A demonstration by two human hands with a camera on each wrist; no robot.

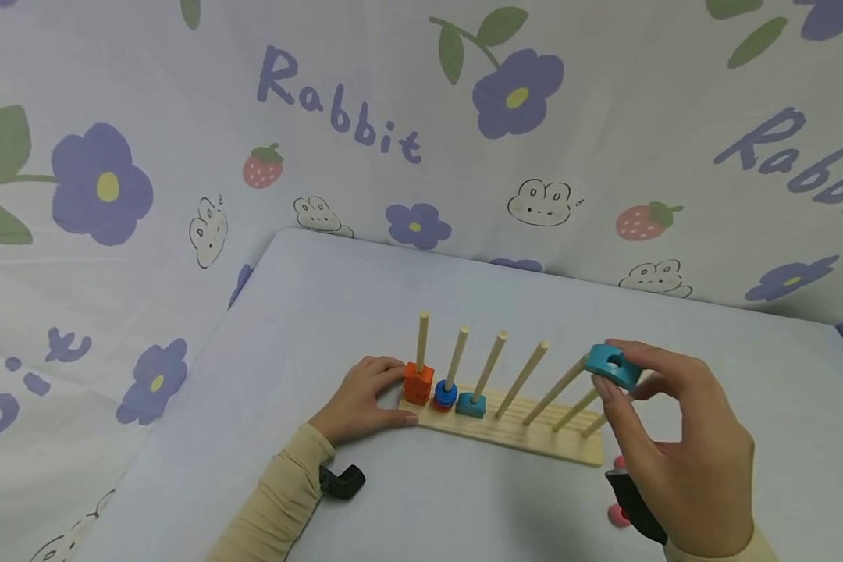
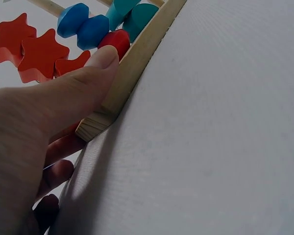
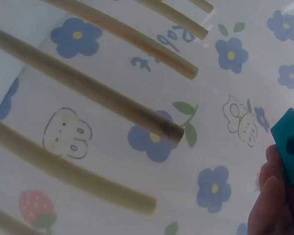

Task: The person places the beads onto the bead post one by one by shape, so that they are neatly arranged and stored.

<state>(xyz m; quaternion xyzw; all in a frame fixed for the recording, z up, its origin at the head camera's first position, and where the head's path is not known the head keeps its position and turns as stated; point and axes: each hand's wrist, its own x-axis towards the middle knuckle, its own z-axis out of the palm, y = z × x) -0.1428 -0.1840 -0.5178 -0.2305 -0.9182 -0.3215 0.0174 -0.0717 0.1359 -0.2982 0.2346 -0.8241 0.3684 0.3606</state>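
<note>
A wooden peg board with several upright pegs lies across the table. My left hand grips its left end, thumb at the front edge. Orange-red star-shaped blocks are stacked on the leftmost peg. Blue beads sit above a red one on the second peg. Teal blocks are on the third; the pegs to the right are bare. In the air by the right-hand pegs, my right hand pinches a teal block between thumb and fingers, its hole facing the head camera.
Pinkish-red pieces lie on the table beside the right wrist, partly hidden by it. A black wrist-worn device shows at the left sleeve. Behind the white table hangs a cloth printed with flowers and rabbits.
</note>
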